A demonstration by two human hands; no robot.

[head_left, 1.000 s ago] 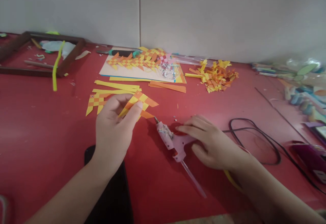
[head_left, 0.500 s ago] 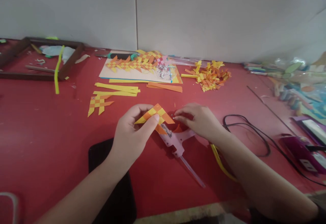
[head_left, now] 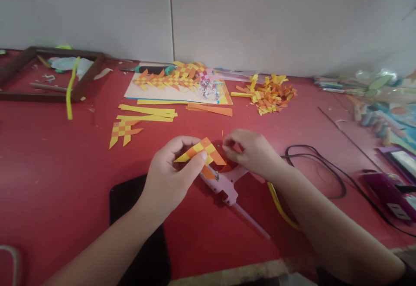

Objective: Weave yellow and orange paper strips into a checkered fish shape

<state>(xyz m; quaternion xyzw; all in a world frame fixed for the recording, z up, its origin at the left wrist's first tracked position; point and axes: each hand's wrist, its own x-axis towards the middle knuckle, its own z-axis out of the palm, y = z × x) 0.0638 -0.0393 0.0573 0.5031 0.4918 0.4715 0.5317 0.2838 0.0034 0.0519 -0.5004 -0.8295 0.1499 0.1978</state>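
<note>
Head view: left hand (head_left: 172, 177) clamps a woven paper piece (head_left: 210, 151) over the glue gun (head_left: 224, 185), inside the desk edge (head_left: 208, 270); right hand (head_left: 256, 151) bunched, its hold unclear.

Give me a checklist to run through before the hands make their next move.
1. Woven paper piece secure: ok, gripped by the left hand, its thumb on top.
2. Right hand holding something: cannot tell; its fingertips are close together, too small to make out.
3. Small bead-like dot within reach: ok, on the red table near the right fingertips.
4. Glue gun tip in plain sight: not ok, hidden behind the left hand and paper.
5. Glue stick in the gun: ok, sticking out of its rear.
6. Other woven piece clear of both hands: ok.
</note>
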